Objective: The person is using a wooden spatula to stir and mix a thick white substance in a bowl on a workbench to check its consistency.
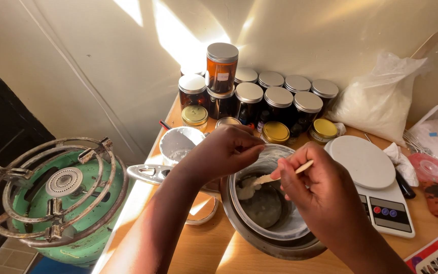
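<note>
The right hand [316, 189] pinches a thin wooden stick [285, 173] near its upper end, its tip buried in a pale, soft lump [248, 186] inside the glass bowl [267, 203], while the left hand [227, 150] closes on the bowl's rim to steady it. The bowl sits in a metal pot [275, 246] on the wooden table [204, 248], beside a white kitchen scale [376, 182] and lidded jars [259, 96]. The lump looks sticky and yielding, the stick light and likely brittle, best held close to the load; the glass seems slippery, safest gripped at the rim.

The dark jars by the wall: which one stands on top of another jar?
The amber jar with a silver lid, at the back left. It alone is stacked on another jar; the rest stand on the table.
</note>
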